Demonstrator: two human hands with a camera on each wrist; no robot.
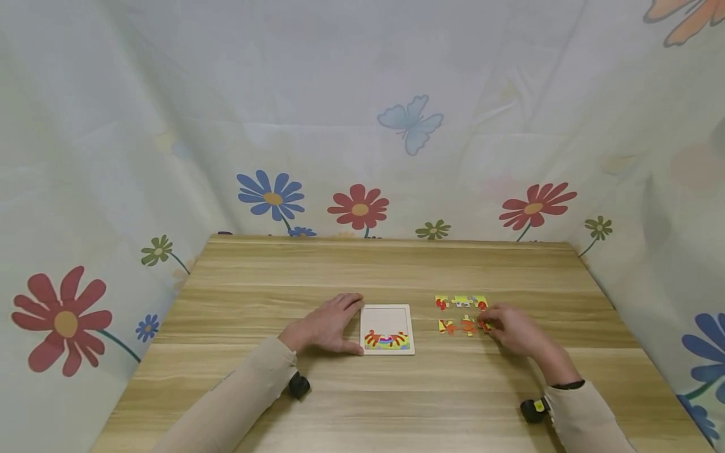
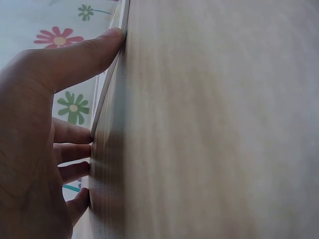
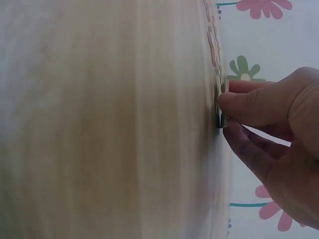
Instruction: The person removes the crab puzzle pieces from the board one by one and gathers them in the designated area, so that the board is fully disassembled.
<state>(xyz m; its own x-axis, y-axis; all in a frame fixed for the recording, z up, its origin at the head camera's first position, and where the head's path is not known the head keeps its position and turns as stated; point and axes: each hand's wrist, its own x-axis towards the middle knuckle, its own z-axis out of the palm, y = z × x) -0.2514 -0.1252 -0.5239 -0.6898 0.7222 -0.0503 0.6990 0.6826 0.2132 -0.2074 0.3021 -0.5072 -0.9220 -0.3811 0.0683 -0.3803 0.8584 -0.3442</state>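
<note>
Nearest, the left hand (image 1: pixel 327 325) lies spread against a square pale tray (image 1: pixel 385 319), its lower strip brightly patterned; the right hand (image 1: pixel 518 330) pinches a red puzzle piece (image 1: pixel 484 326) | right of the tray, knobbed yellow-red pieces (image 1: pixel 462 302) form two rows | wood-grain table (image 1: pixel 340 264) runs beneath | creased flower-printed white cloth (image 1: pixel 317 94) hangs behind

Wood-grain tabletop (image 1: pixel 340 264), pale flower-print cloth walls (image 1: pixel 317 82), blue butterfly (image 1: pixel 411 124)

Puzzle pieces (image 1: pixel 467 325) right of tray (image 1: pixel 386 319) on table (image 1: pixel 362 396)
</note>
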